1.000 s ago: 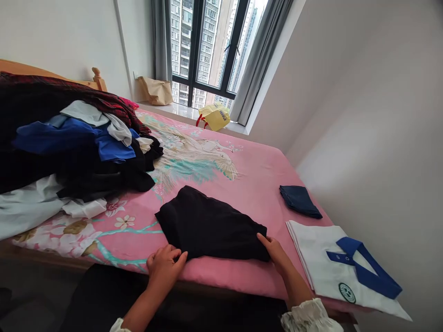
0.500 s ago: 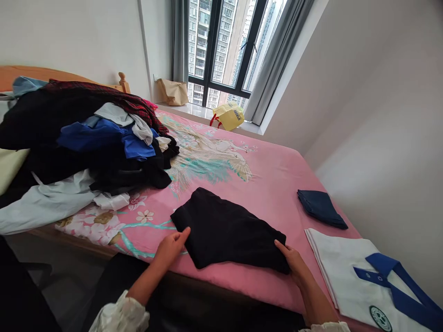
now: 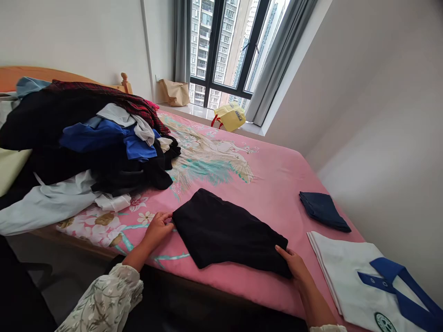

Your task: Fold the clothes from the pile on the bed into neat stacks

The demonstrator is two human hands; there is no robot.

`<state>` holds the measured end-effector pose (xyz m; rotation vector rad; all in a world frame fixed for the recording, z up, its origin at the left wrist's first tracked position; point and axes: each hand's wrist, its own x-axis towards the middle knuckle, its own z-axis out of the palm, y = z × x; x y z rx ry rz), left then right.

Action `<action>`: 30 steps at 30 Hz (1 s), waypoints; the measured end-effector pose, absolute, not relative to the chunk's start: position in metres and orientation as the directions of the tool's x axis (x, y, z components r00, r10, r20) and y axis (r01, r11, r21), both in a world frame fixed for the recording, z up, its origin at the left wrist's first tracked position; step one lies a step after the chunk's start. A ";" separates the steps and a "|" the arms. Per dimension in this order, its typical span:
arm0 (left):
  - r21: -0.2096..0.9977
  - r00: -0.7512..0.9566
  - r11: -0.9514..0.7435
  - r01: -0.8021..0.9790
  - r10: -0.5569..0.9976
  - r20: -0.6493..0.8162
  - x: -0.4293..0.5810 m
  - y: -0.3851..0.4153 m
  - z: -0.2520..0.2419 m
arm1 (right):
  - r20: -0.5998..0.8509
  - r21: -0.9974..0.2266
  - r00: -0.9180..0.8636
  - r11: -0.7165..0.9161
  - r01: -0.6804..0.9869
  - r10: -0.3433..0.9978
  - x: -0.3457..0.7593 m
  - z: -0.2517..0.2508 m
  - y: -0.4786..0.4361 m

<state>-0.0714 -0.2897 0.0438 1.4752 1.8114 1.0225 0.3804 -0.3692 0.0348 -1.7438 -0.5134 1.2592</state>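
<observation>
A folded black garment lies on the bed in front of me, its exact kind not plain. At its far left corner, the fingers of my left hand are curled in and pinch the edge. My right hand grips the near right corner, thumb on top and the other fingers hidden beneath the cloth. Right of it lie a small folded navy garment and a folded white polo shirt with a blue collar and a round green badge.
A tall heap of mixed clothes covers the left of the pink floral bedsheet. On the window sill stand a brown paper bag and a yellow bag with red handles. A white wall rises beyond the bed's right side.
My left hand has slid left and away from me, from the near left edge of the black garment to its far left corner. The right hand keeps its grip.
</observation>
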 end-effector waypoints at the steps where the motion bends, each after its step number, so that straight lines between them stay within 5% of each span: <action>1: 0.812 -0.203 0.061 0.581 0.977 0.072 -0.073 -0.287 0.043 | -0.529 -0.844 0.406 -0.512 -0.160 0.745 0.380 0.035 -0.369; 10: 0.609 -0.241 0.007 0.793 0.922 0.304 -0.079 -0.284 0.042 | -0.515 -0.855 0.390 -0.489 -0.171 0.763 0.379 0.033 -0.371; 13: 0.361 0.253 -0.432 0.827 0.858 0.447 -0.069 -0.309 0.044 | -0.525 -0.847 0.404 -0.507 -0.162 0.749 0.380 0.036 -0.371; 15: 0.155 0.610 -0.715 0.681 0.672 0.420 -0.059 -0.327 0.045 | -0.533 -0.842 0.382 -0.515 -0.158 0.755 0.379 0.040 -0.372; 17: 0.078 0.743 -0.815 0.575 0.559 0.368 -0.048 -0.340 0.046 | -0.534 -0.845 0.315 -0.511 -0.157 0.785 0.378 0.043 -0.371; 24: 0.094 0.772 -0.825 0.557 0.556 0.307 -0.013 -0.347 0.043 | -0.402 -0.845 0.563 -0.529 0.074 0.722 0.369 0.037 -0.362; 30: 0.139 0.731 -0.783 0.606 0.617 0.291 -0.003 -0.359 0.048 | -0.310 -0.912 0.533 -0.405 0.068 0.788 0.373 0.032 -0.362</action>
